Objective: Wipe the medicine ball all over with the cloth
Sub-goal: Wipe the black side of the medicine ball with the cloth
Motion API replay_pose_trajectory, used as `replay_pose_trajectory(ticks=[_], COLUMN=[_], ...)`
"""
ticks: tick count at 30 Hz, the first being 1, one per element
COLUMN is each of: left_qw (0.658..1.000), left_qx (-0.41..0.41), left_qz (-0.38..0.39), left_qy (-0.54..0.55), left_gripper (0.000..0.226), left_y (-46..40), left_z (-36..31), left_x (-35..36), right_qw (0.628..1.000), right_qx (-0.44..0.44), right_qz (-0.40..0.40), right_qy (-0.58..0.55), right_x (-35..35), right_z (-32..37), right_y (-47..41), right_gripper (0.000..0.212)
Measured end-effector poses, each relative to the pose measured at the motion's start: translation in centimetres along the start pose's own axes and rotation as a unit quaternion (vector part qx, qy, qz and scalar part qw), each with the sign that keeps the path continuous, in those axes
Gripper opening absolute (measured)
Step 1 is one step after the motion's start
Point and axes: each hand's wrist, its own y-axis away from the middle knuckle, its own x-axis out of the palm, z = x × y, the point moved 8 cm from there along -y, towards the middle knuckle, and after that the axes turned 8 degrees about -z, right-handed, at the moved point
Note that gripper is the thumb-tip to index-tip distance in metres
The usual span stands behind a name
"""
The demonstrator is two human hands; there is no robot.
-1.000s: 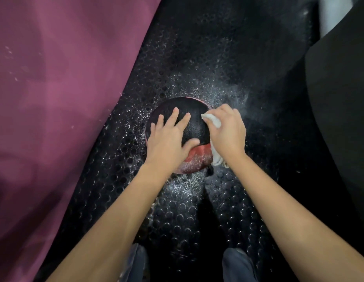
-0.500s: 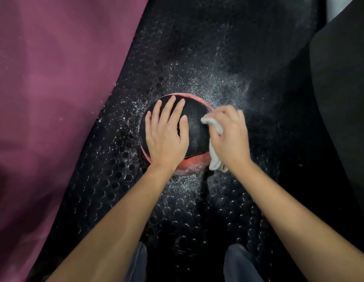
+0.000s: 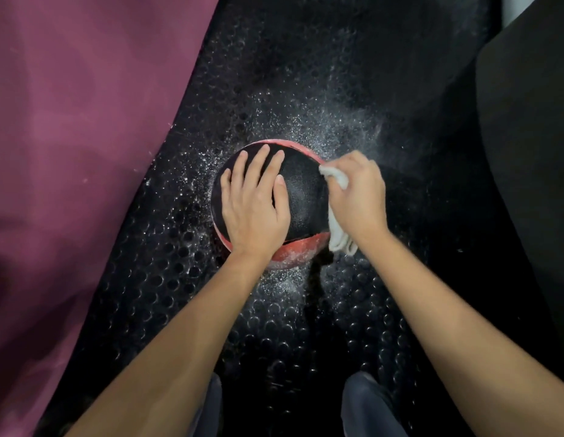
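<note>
Head view: the left hand (image 3: pixel 253 212) has flattened, fingers spread, on the medicine ball (image 3: pixel 301 197), steadying it; the right hand (image 3: pixel 357 197) keeps clutching the cloth (image 3: pixel 337 230) against its right side, far side unwiped.

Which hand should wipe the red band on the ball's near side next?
Right, probably. The right hand already grips the cloth, which hangs beside the dusty red band. The left hand lies flat on the medicine ball, steadying it.

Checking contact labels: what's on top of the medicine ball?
The left hand lies flat on the medicine ball; the right hand grips a white cloth against its right side. The ball's surface beneath both is hidden.
</note>
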Motion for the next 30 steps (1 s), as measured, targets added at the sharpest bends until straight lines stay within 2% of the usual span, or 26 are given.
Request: replay_pose_trajectory(ticks=[3, 8, 14, 19, 25, 30], left_qw=[1.0, 0.999, 0.999, 1.0, 0.999, 0.995], left_qx=[-0.005, 0.031, 0.031, 0.009, 0.012, -0.002], left_qz=[0.001, -0.003, 0.002, -0.01, 0.025, 0.059], left_qy=[0.005, -0.017, -0.032, 0.003, -0.017, 0.077], left_gripper=[0.048, 0.047, 0.048, 0.048, 0.051, 0.055], left_y=[-0.1, 1.2, 0.6, 0.0, 0.2, -0.7], left_z=[0.6, -0.7, -0.9, 0.2, -0.3, 1.1], left_x=[-0.2, 0.0, 0.4, -0.3, 0.2, 0.1], right_qw=[0.999, 0.999, 0.99, 0.997, 0.991, 0.995], right_qx=[-0.04, 0.015, -0.089, -0.02, -0.058, -0.011], right_qz=[0.004, 0.009, 0.057, 0.052, 0.074, 0.08], right_qy=[-0.018, 0.037, 0.095, 0.053, 0.091, 0.06], right_x=[-0.7, -0.1, 0.9, -0.3, 1.0, 1.1], right_z=[1.3, 0.0, 3.6, 0.5, 3.4, 3.1], right_y=[2.1, -1.6, -2.6, -1.4, -3.3, -4.3], right_gripper=[0.018, 0.023, 0.021, 0.017, 0.018, 0.013])
